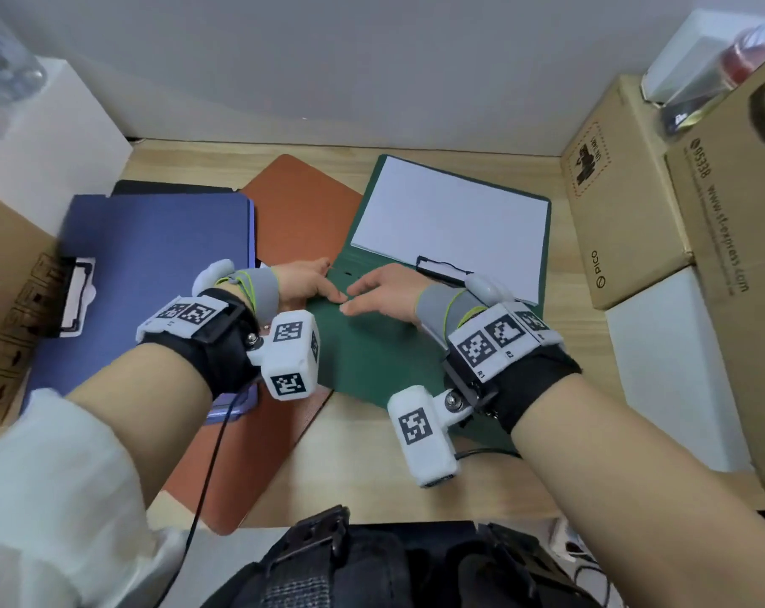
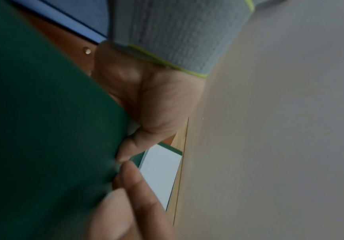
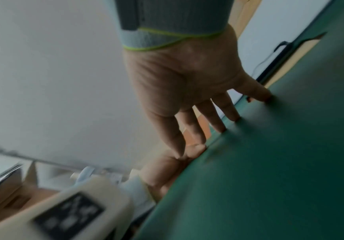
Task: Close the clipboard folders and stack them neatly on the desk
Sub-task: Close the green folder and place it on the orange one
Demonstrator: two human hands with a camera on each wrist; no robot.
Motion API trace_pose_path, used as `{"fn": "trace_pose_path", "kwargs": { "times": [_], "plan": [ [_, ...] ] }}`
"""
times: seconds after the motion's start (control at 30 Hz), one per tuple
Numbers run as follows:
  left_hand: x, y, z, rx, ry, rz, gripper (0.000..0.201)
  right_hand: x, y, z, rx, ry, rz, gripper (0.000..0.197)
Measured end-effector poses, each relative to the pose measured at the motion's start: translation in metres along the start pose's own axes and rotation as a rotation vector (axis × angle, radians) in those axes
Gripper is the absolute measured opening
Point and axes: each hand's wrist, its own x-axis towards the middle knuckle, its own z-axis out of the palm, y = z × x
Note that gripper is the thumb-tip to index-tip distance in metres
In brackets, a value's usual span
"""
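A green clipboard folder (image 1: 371, 353) lies open in the middle of the wooden desk (image 1: 371, 476), with white paper (image 1: 455, 226) under a black clip (image 1: 442, 267) on its far half. Its near cover is raised off the desk. My left hand (image 1: 312, 285) grips that cover's left edge, thumb (image 2: 123, 154) on the green face and fingers hidden behind it. My right hand (image 1: 378, 296) presses straight fingertips (image 3: 220, 128) on the same cover. A shut orange folder (image 1: 301, 212) lies beneath the green one. On the left a blue folder (image 1: 152, 274) lies over a dark one (image 1: 152, 186).
Cardboard boxes (image 1: 622, 190) and a white box (image 1: 674, 370) line the right side. Another white box (image 1: 42, 138) and a cardboard box (image 1: 3, 300) crowd the left. The grey wall (image 1: 371, 59) closes off the back of the desk.
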Motion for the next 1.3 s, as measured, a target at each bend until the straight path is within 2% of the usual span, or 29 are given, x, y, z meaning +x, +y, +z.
{"fn": "trace_pose_path", "kwargs": {
  "times": [0.13,0.17,0.23,0.27,0.37,0.47,0.57,0.6,0.67,0.7,0.77,0.8,0.83,0.93,1.03,1.13,1.23,1.3],
  "plan": [
    [0.000,0.009,-0.032,0.261,0.070,-0.066,0.022,-0.018,-0.034,0.001,-0.231,-0.118,-0.106,0.060],
    [0.000,0.010,-0.040,0.257,0.082,-0.069,0.030,-0.020,-0.040,0.001,-0.278,-0.132,-0.124,0.064],
    [0.001,0.008,-0.052,0.194,0.099,-0.090,0.061,-0.024,-0.049,0.002,-0.357,-0.141,-0.144,0.070],
    [0.001,0.006,-0.057,0.171,0.102,-0.085,0.067,-0.026,-0.053,0.002,-0.386,-0.146,-0.147,0.073],
    [-0.004,0.002,-0.064,0.127,0.125,-0.073,0.066,-0.031,-0.062,0.000,-0.406,-0.186,-0.137,0.080],
    [-0.010,0.003,-0.061,-0.028,0.134,-0.048,0.062,-0.037,-0.068,-0.005,-0.436,-0.212,-0.144,0.084],
    [-0.025,0.004,-0.061,-0.207,0.128,-0.035,0.057,-0.033,-0.077,-0.006,-0.594,-0.131,-0.182,0.076],
    [-0.031,0.004,-0.061,-0.334,0.068,-0.046,0.052,-0.030,-0.080,-0.007,-0.606,-0.100,-0.184,0.071],
    [-0.040,0.001,-0.060,-0.607,-0.058,0.011,0.025,-0.024,-0.088,-0.011,-0.575,-0.022,-0.184,0.057],
    [-0.040,-0.001,-0.058,-0.753,-0.072,0.077,0.029,-0.023,-0.091,-0.014,-0.550,0.022,-0.181,0.049],
    [-0.036,-0.006,-0.057,-0.950,0.016,0.152,0.042,-0.022,-0.103,-0.022,-0.535,0.109,-0.192,0.034],
    [-0.035,-0.006,-0.051,-0.992,0.073,0.139,0.043,-0.021,-0.108,-0.027,-0.539,0.151,-0.191,0.026],
    [-0.031,-0.008,-0.047,-0.981,0.112,0.125,0.042,-0.020,-0.113,-0.033,-0.542,0.187,-0.178,0.024],
    [-0.032,-0.014,-0.030,-0.859,0.200,0.019,0.041,-0.013,-0.126,-0.052,-0.497,0.282,-0.145,0.039],
    [-0.028,-0.025,-0.016,-0.796,0.191,-0.093,0.041,-0.003,-0.131,-0.071,-0.400,0.326,-0.126,0.030],
    [-0.025,-0.033,-0.004,-0.759,0.182,-0.135,0.043,0.004,-0.125,-0.085,-0.287,0.367,-0.133,0.020],
    [-0.020,-0.035,0.002,-0.783,0.205,-0.156,0.049,0.012,-0.108,-0.094,-0.144,0.418,-0.095,0.036],
    [-0.020,-0.033,0.004,-0.715,0.306,-0.151,0.046,0.017,-0.095,-0.095,-0.066,0.465,-0.063,0.037]
  ]
}}
